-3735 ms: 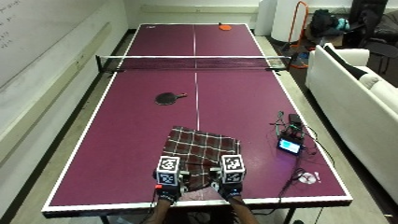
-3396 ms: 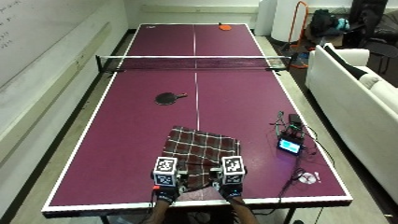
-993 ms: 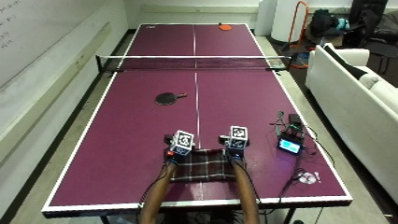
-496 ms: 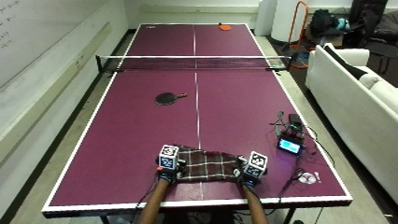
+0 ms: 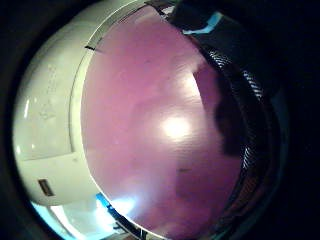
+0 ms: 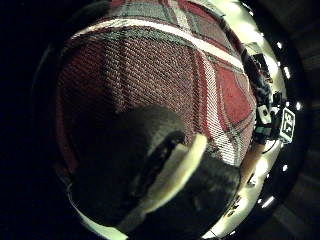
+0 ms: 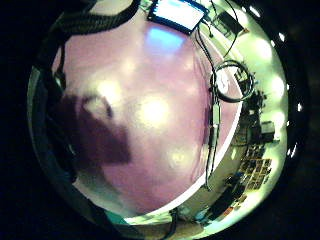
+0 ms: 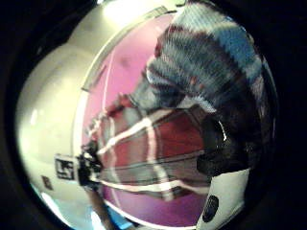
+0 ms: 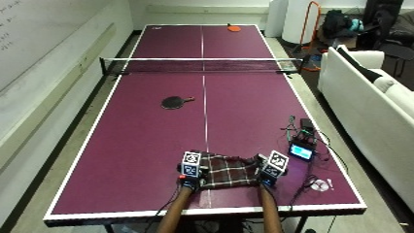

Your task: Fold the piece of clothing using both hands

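The red, white and dark plaid cloth (image 9: 228,171) lies folded into a short band near the front edge of the purple table (image 9: 142,160). My left hand (image 9: 189,174) grips its left end and my right hand (image 9: 268,174) its right end. Plaid cloth (image 6: 150,65) fills the left thumb side view, where the thumb (image 6: 150,165) lies curled over it. In the right thumb side view, the cloth (image 8: 158,143) rises in a bunch beside the thumb (image 8: 223,187). Both little finger side views show only bare table (image 5: 150,125).
A small device with a lit screen (image 9: 302,150) and cables (image 9: 317,184) sit right of my right hand. A black paddle (image 9: 173,102) lies mid-table, the net (image 9: 202,65) spans beyond it, and an orange paddle (image 9: 232,28) lies at the far end. A white sofa (image 9: 375,97) stands to the right.
The cloth lay spread wider with both hands at its near edge. The hands carried that edge away over the cloth, then moved apart to its two ends.
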A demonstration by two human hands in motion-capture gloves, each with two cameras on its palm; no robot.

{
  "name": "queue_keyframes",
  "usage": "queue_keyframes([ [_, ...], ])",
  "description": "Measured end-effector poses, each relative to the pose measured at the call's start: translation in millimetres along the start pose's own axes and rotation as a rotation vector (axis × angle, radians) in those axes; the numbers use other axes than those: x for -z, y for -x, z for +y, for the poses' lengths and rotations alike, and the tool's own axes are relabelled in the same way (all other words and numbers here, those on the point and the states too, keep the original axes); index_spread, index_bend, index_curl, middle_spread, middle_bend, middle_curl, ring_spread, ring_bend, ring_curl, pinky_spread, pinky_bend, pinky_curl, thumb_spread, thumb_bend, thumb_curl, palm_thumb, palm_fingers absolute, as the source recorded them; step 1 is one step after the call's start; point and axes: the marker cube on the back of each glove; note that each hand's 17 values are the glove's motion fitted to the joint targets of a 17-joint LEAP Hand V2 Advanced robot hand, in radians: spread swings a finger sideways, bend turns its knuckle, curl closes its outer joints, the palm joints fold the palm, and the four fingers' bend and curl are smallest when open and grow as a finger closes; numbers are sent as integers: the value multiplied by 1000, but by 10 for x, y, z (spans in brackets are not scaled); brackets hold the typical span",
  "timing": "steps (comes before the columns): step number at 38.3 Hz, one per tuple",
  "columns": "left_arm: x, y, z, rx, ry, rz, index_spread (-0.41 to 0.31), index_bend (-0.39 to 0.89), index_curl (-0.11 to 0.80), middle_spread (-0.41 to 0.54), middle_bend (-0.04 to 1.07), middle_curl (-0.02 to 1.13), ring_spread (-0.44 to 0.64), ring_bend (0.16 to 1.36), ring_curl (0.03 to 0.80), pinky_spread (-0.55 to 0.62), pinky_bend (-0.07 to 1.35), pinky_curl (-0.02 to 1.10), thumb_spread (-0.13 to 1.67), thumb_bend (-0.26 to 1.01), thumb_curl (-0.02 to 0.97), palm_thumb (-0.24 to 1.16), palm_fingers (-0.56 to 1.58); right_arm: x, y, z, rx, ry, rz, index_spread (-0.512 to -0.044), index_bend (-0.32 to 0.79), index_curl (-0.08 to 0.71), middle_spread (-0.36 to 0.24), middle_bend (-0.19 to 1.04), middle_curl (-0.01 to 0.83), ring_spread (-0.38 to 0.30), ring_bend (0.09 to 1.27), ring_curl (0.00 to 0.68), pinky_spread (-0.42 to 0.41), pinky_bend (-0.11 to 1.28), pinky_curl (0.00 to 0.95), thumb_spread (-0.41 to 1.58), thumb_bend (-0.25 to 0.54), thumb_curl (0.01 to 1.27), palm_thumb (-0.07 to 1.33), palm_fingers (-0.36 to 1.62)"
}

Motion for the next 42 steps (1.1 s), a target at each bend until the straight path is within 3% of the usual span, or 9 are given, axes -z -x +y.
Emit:
queue_keyframes([
  [4, 121, -78, -90, -7, -9, 87, -124, 167, 308, 15, 176, 356, 149, 545, 314, 435, 431, 368, 1019, -79, 103, -109, 258, 14, 95, -284, -67, 35, -135, -314, 226, 362, -215, 802, 508, -232, 892, 449, 213, 5, 4, 1142, 79, 360, 905, 877],
  [11, 652, 285, -62, -4, -183, 368, -124, 174, 331, 16, 192, 356, 132, 572, 313, 445, 334, 334, 1139, 26, 140, 72, 355, 26, 922, -782, 95, -165, -89, -323, 111, 348, -228, 675, 476, -249, 934, 473, 118, 196, 68, 989, 50, 408, 976, 960],
  [18, 1046, 889, 275, 87, -368, 321, -128, 176, 345, -5, 200, 367, 101, 583, 319, 444, 255, 314, 1287, 75, 167, 175, 447, 491, 1860, -261, 219, -63, 66, -343, 73, 307, -243, 593, 453, -256, 899, 464, 60, 236, 140, 876, -4, 437, 992, 1038],
  [25, 704, 1442, 93, 157, -383, 358, -136, 178, 361, -28, 196, 377, 83, 558, 316, 444, 187, 303, 1335, 74, 185, 205, 503, 580, 2620, 325, 303, -80, 116, -351, 64, 275, -252, 544, 445, -260, 893, 461, 14, 213, 188, 814, -26, 455, 993, 1069],
  [33, 687, 1633, 162, 181, -399, 364, -140, 169, 369, -43, 194, 387, 78, 531, 314, 444, 168, 292, 1395, 100, 213, 281, 524, 668, 2962, 958, 375, -157, 165, -344, 79, 251, -257, 513, 441, -260, 881, 456, -22, 177, 220, 777, -30, 471, 982, 1085],
  [35, 701, 1638, 180, 181, -402, 366, -141, 167, 369, -45, 191, 388, 78, 527, 313, 445, 170, 289, 1402, 99, 217, 286, 526, 593, 2976, 1021, 411, -104, 136, -344, 80, 247, -255, 505, 439, -259, 877, 454, -27, 175, 227, 772, -31, 475, 979, 1086],
  [37, 717, 1634, 198, 183, -403, 363, -141, 168, 371, -46, 189, 388, 77, 524, 313, 445, 169, 287, 1406, 99, 223, 295, 528, 520, 2933, 1134, 475, 56, 19, -341, 72, 241, -255, 504, 440, -259, 878, 453, -31, 174, 233, 766, -30, 479, 976, 1084],
  [40, 732, 1617, 198, 187, -409, 343, -141, 166, 372, -47, 187, 388, 81, 520, 313, 446, 169, 284, 1411, 98, 228, 306, 530, 478, 2792, 1280, 583, 374, -371, -338, 51, 224, -255, 486, 437, -260, 885, 454, -34, 186, 246, 767, -33, 484, 964, 1060],
  [42, 710, 1619, 139, 184, -421, 329, -141, 165, 373, -48, 186, 387, 82, 518, 313, 446, 169, 282, 1418, 101, 233, 318, 531, 508, 2705, 1268, 649, 447, -589, -334, 42, 217, -248, 415, 420, -258, 895, 457, 0, 187, 255, 835, -48, 468, 912, 946],
])
